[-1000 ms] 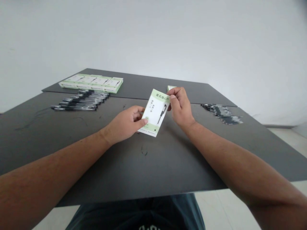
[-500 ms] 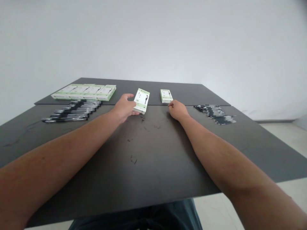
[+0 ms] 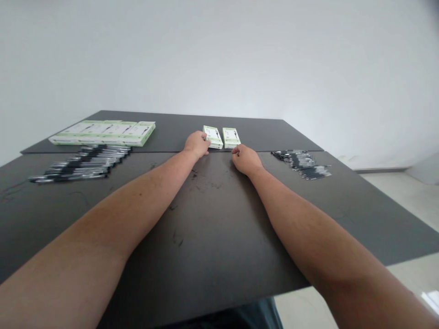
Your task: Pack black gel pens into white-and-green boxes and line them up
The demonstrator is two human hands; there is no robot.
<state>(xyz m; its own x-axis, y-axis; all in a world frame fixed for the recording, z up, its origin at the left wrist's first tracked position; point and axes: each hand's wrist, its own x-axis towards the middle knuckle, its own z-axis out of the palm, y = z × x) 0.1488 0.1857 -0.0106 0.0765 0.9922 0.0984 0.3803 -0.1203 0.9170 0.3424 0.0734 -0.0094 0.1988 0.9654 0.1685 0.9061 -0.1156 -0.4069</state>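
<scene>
Dark grey tabletop (image 3: 206, 246), two panels meeting at a seam, stretches away from one person's dark blue trousers (image 3: 254, 315). To the right lies one bunch of black-and-clear plastic pens (image 3: 303, 163); to the left, one slanting row of black-and-clear pens (image 3: 85, 162). Both overlap too much for me to count. Two bare hands reach forward between them. The right hand (image 3: 247, 160) has its fingers bent close together at the near edge of a white-and-green cardboard box (image 3: 232, 136). The left hand (image 3: 196, 145) has its fingers against the left side of a second white-and-green box (image 3: 213, 137); I can't tell whether they clamp it. These two boxes lie just beyond the seam, narrowly apart, their contents hidden. Further left, I count four box tops in a white-and-green row (image 3: 106, 132). Behind everything rises one white wall (image 3: 219, 55).
</scene>
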